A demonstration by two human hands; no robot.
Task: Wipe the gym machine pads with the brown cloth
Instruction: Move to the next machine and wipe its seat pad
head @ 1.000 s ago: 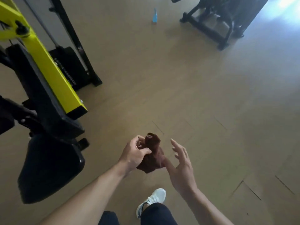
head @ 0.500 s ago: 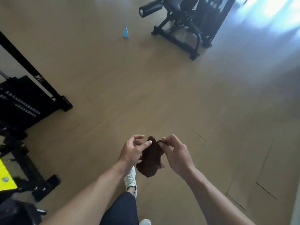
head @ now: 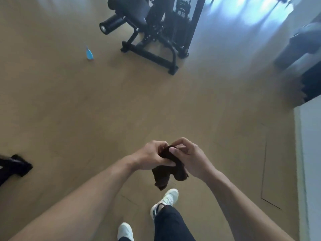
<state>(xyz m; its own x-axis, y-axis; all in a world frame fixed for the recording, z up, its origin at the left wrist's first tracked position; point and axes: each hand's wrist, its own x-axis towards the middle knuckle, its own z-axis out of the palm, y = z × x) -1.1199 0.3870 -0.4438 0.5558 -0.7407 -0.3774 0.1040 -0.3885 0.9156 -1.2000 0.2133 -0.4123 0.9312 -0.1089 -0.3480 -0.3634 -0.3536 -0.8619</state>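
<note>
Both hands, the left hand point(head: 150, 156) and the right hand point(head: 189, 157), are closed on the bunched brown cloth point(head: 169, 173) hanging between them, while the black gym machine point(head: 147, 32) and its pads stand far ahead across the floor.

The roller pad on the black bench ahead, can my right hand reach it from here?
Probably not yet. The right hand grips the brown cloth near the body; open floor separates it from the roller pad.

Left hand point(head: 151, 156) and right hand point(head: 189, 158) together, grip seemingly closed.
</note>
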